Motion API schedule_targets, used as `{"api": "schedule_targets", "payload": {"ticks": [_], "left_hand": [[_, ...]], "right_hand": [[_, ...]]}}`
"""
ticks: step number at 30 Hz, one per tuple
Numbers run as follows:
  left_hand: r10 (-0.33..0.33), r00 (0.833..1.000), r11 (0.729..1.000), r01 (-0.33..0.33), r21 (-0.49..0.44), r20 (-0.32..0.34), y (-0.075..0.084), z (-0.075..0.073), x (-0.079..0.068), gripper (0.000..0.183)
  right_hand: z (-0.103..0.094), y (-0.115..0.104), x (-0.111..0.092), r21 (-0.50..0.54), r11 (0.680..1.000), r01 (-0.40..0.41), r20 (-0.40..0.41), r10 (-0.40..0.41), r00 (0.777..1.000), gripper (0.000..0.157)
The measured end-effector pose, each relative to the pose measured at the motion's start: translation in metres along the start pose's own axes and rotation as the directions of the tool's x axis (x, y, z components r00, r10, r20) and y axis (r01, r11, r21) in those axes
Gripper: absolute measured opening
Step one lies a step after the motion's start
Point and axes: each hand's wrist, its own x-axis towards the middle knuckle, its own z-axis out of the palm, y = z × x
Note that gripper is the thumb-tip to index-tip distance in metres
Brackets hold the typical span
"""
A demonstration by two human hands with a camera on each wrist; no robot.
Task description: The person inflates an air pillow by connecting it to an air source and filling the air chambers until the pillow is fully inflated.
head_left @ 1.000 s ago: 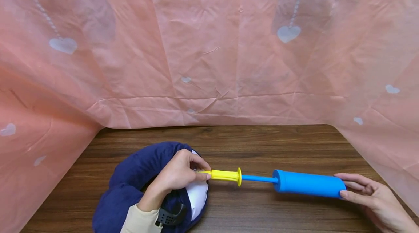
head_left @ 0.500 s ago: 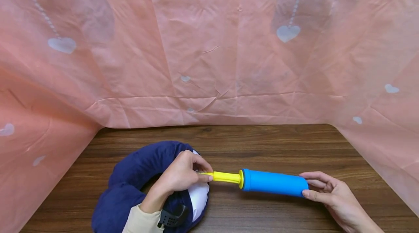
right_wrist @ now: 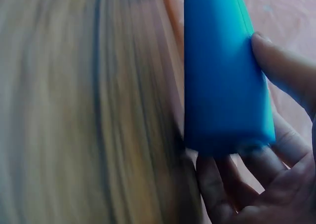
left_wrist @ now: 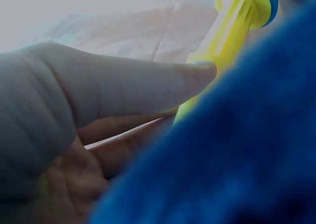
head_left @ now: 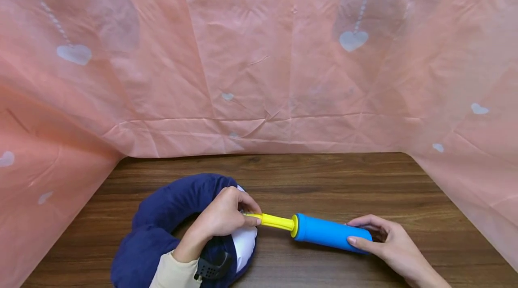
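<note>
A hand air pump with a blue barrel point(head_left: 329, 233) and a yellow handle end point(head_left: 277, 221) lies across the space between my hands, its rod pushed in. My left hand point(head_left: 226, 211) pinches the yellow nozzle end between thumb and fingers, against the white part point(head_left: 244, 245) of a navy U-shaped neck pillow point(head_left: 170, 202). Whatever sits under those fingertips is hidden. My right hand point(head_left: 388, 243) grips the barrel's far end, thumb in front and fingers behind. In the right wrist view the blue barrel point(right_wrist: 222, 75) shows its end near the fingers.
The pillow rests on a dark wooden table point(head_left: 323, 180). Pink cloth point(head_left: 251, 54) with white hearts hangs behind and along both sides. A black band point(head_left: 214, 265) is worn at the left wrist, over a cream sleeve point(head_left: 176, 272).
My right hand has moved left, pushing the barrel over the blue rod up to the yellow handle. The barrel's right end has then dipped slightly. My left hand stays about where it was.
</note>
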Motion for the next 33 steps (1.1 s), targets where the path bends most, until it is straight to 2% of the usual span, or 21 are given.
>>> {"api": "schedule_targets", "payload": {"ticks": [5,12,17,19,22,25,27,29,33], "left_hand": [[-0.001,1.000,1.000,0.001,0.019,0.003,0.000,-0.001,0.000,0.009],[-0.004,1.000,1.000,0.004,-0.006,0.002,-0.001,0.003,0.000,0.010],[-0.008,1.000,1.000,0.008,-0.012,0.011,0.000,0.005,0.001,0.010],[-0.007,1.000,1.000,0.007,-0.010,0.010,0.000,0.004,0.001,0.010],[-0.003,1.000,1.000,0.003,-0.012,0.011,0.001,0.003,0.001,0.009],[-0.005,1.000,1.000,0.006,-0.012,0.011,0.001,0.004,0.001,0.009],[-0.011,1.000,1.000,0.011,-0.012,0.014,0.001,0.005,0.001,0.008],[-0.015,1.000,1.000,0.015,-0.015,0.015,0.000,0.006,0.001,0.009],[-0.007,0.999,1.000,0.007,-0.001,0.038,-0.002,0.005,0.000,0.010]], "right_hand": [[0.013,-0.012,0.005,-0.077,0.997,0.003,0.020,-0.001,1.000,0.041],[0.023,-0.022,0.017,-0.155,0.980,0.123,0.055,-0.115,0.992,0.034],[0.025,-0.030,0.021,-0.175,0.970,0.171,0.113,-0.153,0.982,0.031],[0.028,-0.035,0.022,-0.217,0.950,0.226,0.128,-0.202,0.971,0.030],[0.038,-0.047,0.025,-0.283,0.901,0.329,0.146,-0.299,0.943,0.032],[0.054,-0.061,0.029,-0.322,0.855,0.405,0.167,-0.370,0.914,0.043],[0.066,-0.069,0.031,-0.330,0.840,0.432,0.173,-0.396,0.902,0.048],[0.077,-0.074,0.034,-0.341,0.823,0.454,0.172,-0.420,0.891,0.042],[0.088,-0.077,0.036,-0.357,0.802,0.479,0.147,-0.458,0.877,0.016]]}}
